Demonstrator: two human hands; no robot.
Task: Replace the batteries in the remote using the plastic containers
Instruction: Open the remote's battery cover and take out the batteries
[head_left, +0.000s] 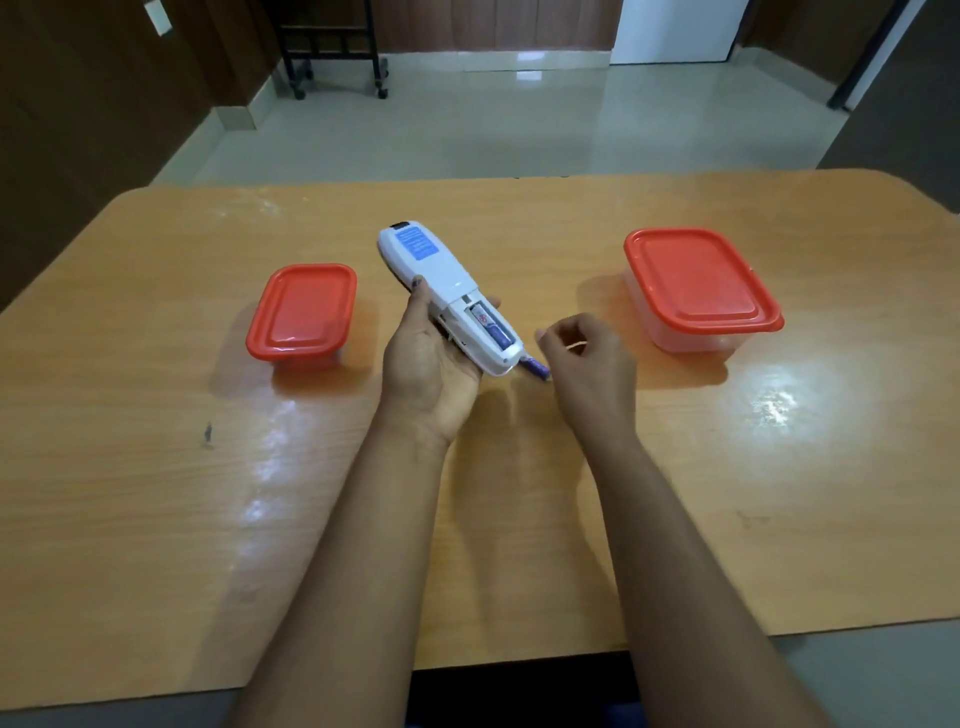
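My left hand (423, 364) holds a white remote (441, 280) face down above the table, its battery bay uncovered. One purple-and-white battery (491, 326) lies in the bay. My right hand (592, 364) sits just right of the remote's near end, fingers curled, pinching a second purple battery (537, 368) by its end. A small clear container with a red lid (302, 310) stands to the left. A larger clear container with a red lid (698, 283) stands to the right. Both lids are on.
The orange wooden table (156, 467) carries only the two containers. Its near edge runs just under my forearms. Beyond the far edge lie a tiled floor and a wheeled black cart (332, 47).
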